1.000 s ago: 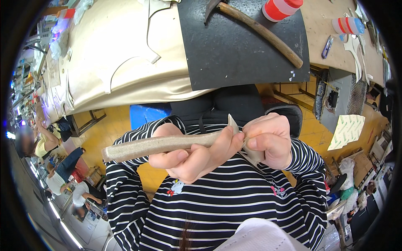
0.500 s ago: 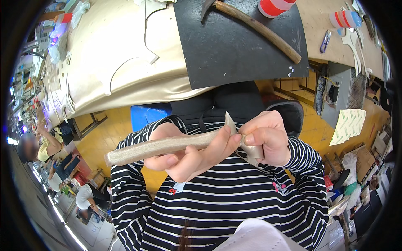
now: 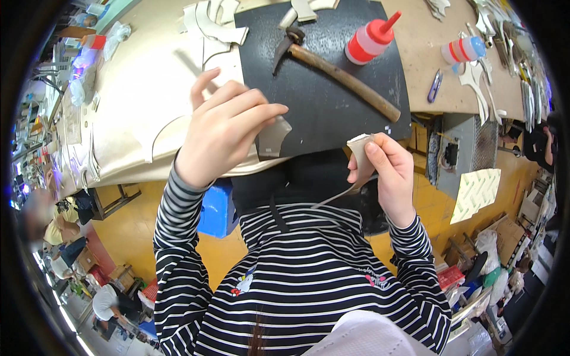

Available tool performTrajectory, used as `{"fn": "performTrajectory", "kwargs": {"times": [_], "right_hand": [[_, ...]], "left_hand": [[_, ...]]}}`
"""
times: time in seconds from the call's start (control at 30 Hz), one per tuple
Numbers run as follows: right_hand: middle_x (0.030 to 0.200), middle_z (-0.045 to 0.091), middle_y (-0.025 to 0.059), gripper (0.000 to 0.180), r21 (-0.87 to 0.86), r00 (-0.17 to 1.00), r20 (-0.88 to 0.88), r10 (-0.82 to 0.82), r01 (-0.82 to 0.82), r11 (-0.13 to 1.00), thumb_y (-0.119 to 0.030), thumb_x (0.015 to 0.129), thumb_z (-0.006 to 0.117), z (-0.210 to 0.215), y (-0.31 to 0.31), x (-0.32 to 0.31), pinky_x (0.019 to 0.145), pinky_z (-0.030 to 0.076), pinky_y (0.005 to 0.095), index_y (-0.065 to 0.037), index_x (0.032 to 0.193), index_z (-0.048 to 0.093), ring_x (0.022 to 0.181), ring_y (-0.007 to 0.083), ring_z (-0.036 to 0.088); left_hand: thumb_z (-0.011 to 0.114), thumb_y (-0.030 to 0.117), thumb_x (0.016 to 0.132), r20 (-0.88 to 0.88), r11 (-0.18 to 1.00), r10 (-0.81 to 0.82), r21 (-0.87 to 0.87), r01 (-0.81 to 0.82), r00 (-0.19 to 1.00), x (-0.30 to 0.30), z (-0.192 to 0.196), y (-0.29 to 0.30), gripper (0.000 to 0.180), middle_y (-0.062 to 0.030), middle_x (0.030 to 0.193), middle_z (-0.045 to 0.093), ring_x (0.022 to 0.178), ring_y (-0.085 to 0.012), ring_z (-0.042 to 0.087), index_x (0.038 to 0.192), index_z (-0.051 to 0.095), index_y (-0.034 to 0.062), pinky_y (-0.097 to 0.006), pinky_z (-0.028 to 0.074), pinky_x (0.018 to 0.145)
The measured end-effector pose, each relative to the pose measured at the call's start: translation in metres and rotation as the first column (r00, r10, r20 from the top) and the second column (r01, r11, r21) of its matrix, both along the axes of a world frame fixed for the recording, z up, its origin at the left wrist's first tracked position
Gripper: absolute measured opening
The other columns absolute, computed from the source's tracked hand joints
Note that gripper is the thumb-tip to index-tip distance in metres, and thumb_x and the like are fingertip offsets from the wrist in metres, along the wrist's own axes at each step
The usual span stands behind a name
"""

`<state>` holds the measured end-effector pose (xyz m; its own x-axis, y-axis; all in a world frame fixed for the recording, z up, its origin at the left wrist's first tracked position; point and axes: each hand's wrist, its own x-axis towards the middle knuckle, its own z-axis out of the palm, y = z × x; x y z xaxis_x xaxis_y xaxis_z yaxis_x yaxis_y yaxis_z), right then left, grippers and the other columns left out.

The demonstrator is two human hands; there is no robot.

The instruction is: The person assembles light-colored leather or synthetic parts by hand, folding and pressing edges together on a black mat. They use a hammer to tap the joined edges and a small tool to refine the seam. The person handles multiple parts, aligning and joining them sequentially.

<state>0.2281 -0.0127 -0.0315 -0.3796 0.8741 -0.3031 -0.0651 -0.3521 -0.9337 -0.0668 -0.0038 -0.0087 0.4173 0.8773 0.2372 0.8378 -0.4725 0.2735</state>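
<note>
My left hand (image 3: 222, 133) is raised over the table's front edge. A beige curved strip (image 3: 275, 137) passes beneath its fingers; one end is smeared by motion, and the thumb's grip is hidden. My right hand (image 3: 392, 169) is to the right, above my lap, and pinches another beige piece (image 3: 360, 153) between thumb and fingers. That piece has a pale, rough upper edge, and a thin tail hangs from it toward my lap.
On the black mat (image 3: 320, 113) lie a wooden-handled hammer (image 3: 344, 80) and a red-capped squeeze bottle (image 3: 371, 41). Beige cut pieces (image 3: 217, 26) rest behind. Farther right are a blue-capped bottle (image 3: 463, 50) and purple thread snips (image 3: 436, 86). A blue stool (image 3: 215, 209) stands below.
My hands have moved apart. The left one has swung forward and left over the table with the strip; the right has shifted slightly right and forward. More of the table now shows.
</note>
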Motion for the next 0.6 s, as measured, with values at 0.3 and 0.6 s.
{"fn": "performTrajectory", "kwargs": {"times": [0.3,0.6], "right_hand": [[0.097,0.070,0.0099,0.017,0.247,0.989,-0.001,-0.146,0.142,0.959,-0.007,0.099,0.064,-0.006,0.011,-0.013,0.072,0.056,0.0254,0.006,0.110,0.065,0.086,0.0165,0.070],[0.094,0.072,0.0067,0.014,0.166,0.972,-0.002,-0.237,0.234,0.958,-0.001,0.089,0.074,-0.003,0.004,-0.041,0.077,0.053,0.0232,0.006,0.100,0.070,0.084,0.0117,0.068]], "left_hand": [[0.073,0.012,0.083,0.103,0.993,0.101,0.048,-0.106,0.989,0.015,-0.061,0.026,0.033,-0.0054,0.109,0.066,0.106,-0.0247,0.063,0.116,0.072,0.0125,-0.051,0.035,0.114],[0.075,0.006,0.087,0.751,0.755,0.622,-0.650,0.084,0.223,0.100,-0.034,-0.038,0.026,-0.0113,0.095,0.070,0.085,-0.0190,0.068,0.110,0.070,-0.0041,-0.029,0.053,0.076]]}}
